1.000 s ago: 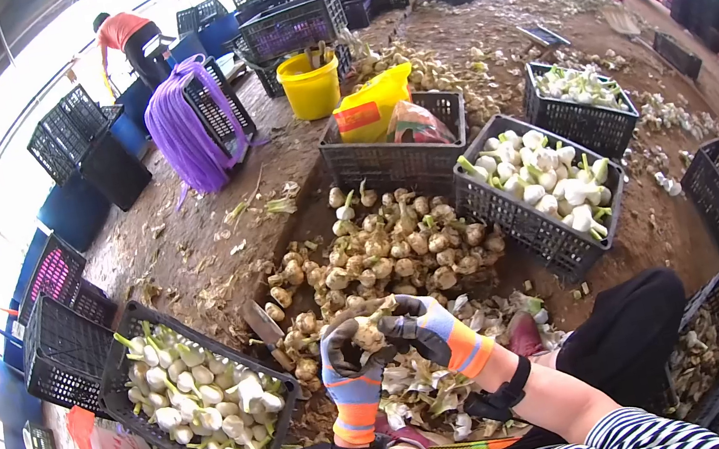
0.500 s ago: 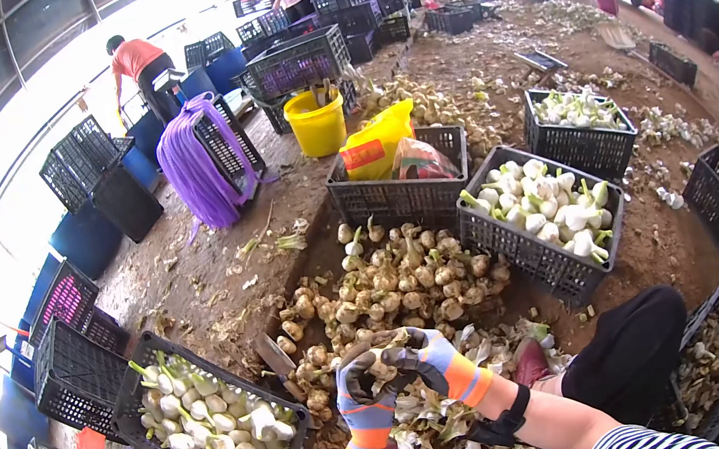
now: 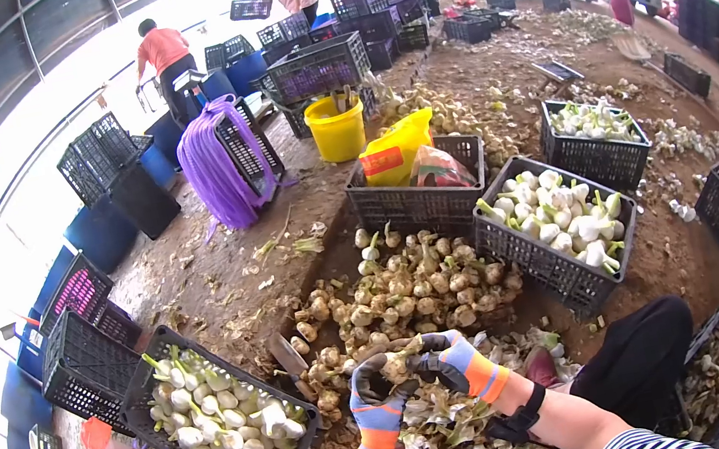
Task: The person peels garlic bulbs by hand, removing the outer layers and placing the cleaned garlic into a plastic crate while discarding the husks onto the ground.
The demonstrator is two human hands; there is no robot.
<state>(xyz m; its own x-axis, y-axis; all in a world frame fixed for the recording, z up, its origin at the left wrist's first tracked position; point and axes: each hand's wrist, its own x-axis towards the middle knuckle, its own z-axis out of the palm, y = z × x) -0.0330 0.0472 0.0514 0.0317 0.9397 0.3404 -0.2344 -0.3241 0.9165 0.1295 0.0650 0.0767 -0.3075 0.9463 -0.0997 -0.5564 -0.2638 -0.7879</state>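
Both my hands wear striped grey, orange and blue gloves with dark palms. Between them is a dirty, brownish garlic bulb (image 3: 395,368), above a heap of dry husks (image 3: 446,416). My left hand (image 3: 376,404) curls around the bulb's left side. Against its right side are the fingers and thumb of my right hand (image 3: 458,367). Just beyond lies a pile of untrimmed garlic bulbs (image 3: 423,285). A flat tool (image 3: 288,356) stands at the pile's left edge. Clean white garlic bulbs with green stems (image 3: 211,419) fill the black crate (image 3: 246,370) on my left.
To the front right stands another crate (image 3: 530,266) of white garlic. Behind the pile, a crate (image 3: 409,203) holds a yellow bag (image 3: 404,149). A yellow bucket (image 3: 337,132) and purple strips (image 3: 220,167) stand farther back. Two people (image 3: 165,57) work among stacked crates.
My view has shifted slightly, so the scene sits further right. The bulb between my hands shows more plainly, and my hands have tilted apart a little at the top.
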